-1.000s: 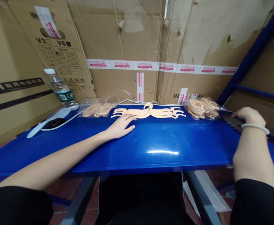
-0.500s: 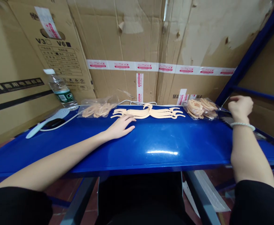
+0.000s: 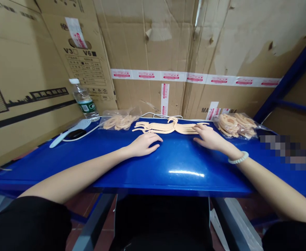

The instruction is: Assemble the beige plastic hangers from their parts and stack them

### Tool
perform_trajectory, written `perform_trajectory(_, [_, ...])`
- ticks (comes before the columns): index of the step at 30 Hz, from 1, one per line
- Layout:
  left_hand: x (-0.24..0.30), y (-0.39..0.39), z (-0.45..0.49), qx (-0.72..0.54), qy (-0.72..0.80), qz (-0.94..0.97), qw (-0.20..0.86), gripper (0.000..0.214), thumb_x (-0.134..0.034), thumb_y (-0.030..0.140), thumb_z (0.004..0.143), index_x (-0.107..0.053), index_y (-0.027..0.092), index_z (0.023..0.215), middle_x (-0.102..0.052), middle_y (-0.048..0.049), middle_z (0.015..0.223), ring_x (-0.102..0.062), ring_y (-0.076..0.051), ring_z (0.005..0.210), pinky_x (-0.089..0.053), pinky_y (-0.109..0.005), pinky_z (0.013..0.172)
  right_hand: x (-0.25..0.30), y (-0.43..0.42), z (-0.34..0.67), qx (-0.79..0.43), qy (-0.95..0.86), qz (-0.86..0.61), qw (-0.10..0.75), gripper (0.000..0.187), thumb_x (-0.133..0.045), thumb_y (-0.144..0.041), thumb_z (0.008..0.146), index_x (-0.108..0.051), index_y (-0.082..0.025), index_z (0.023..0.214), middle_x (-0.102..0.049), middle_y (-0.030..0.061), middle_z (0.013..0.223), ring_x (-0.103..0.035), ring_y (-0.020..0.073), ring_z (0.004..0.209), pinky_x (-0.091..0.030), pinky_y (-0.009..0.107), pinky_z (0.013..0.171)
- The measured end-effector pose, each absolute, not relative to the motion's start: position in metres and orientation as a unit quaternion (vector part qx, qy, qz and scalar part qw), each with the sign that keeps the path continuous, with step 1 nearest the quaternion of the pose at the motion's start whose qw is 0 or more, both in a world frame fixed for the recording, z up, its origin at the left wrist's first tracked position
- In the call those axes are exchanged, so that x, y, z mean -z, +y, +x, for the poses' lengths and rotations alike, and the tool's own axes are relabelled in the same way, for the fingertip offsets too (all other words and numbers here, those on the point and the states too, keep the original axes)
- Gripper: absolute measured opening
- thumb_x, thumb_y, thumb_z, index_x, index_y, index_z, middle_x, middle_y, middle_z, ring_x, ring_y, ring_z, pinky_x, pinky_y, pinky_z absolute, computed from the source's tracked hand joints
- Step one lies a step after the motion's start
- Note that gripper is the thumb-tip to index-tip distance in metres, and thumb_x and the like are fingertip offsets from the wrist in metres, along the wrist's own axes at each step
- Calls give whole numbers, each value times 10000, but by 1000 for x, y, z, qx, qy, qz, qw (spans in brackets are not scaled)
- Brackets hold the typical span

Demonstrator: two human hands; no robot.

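Observation:
A row of beige plastic hanger-shaped parts (image 3: 168, 127) lies near the back of the blue table (image 3: 174, 164). My left hand (image 3: 144, 143) rests palm down on the table just in front of the row's left half, fingers loosely stretched, holding nothing. My right hand (image 3: 209, 137), with a white bead bracelet on the wrist, lies flat with its fingertips touching the right end of the row. Clear bags of beige parts sit on either side: one bag at the left (image 3: 117, 120), one at the right (image 3: 235, 124).
A water bottle (image 3: 84, 100) stands at the back left beside a white handled device (image 3: 68, 131) and a black object, with a white cable running along the back. Cardboard boxes (image 3: 153, 52) wall the rear. A blurred patch (image 3: 289, 151) covers something at right.
My right hand left the far right edge, lifted, and swung left to the right end of the hanger row. The view shifted slightly. My left hand stayed put.

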State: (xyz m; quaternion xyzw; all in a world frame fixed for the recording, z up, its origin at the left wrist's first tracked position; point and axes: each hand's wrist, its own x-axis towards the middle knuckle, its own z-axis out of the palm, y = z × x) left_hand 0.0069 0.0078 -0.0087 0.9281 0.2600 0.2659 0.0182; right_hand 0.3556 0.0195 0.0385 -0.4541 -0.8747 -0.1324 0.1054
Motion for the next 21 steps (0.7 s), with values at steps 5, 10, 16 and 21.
perform_trajectory(5, [7, 4, 8, -257, 235, 937, 15, 237, -479, 266, 993, -672, 194, 1110, -725, -85, 1116, -671, -225, 1051, -523, -373, 950, -20, 24, 352, 148, -864, -479, 39, 409, -546, -308, 974, -586, -108, 1329, -566, 240, 1373, -547, 378, 1285, -507, 494, 1015])
perform_trajectory(10, [7, 3, 9, -252, 234, 939, 8, 239, -477, 255, 991, -673, 196, 1116, -721, -88, 1121, -665, -230, 1053, -519, -375, 949, -27, 31, 361, 165, -866, -472, 16, 336, -568, -232, 948, -652, -112, 1251, -616, 225, 1312, -594, 378, 1207, -502, 524, 993])
perform_trajectory(16, [7, 3, 10, -240, 241, 940, -6, 233, -477, 248, 994, -665, 193, 1121, -721, -80, 1131, -665, -226, 1053, -512, -362, 949, -26, 43, 372, 161, -862, -480, 15, 323, -546, -130, 927, -695, -142, 1213, -686, 182, 1228, -636, 329, 1145, -500, 455, 1001])
perform_trajectory(21, [6, 1, 10, -242, 238, 940, -9, 240, -468, 246, 997, -669, 188, 1114, -724, -81, 1123, -666, -224, 1043, -516, -364, 942, -26, 48, 379, 148, -865, -477, 55, 301, -570, -119, 906, -720, -191, 1157, -714, 133, 1186, -646, 291, 1132, -508, 409, 1004])
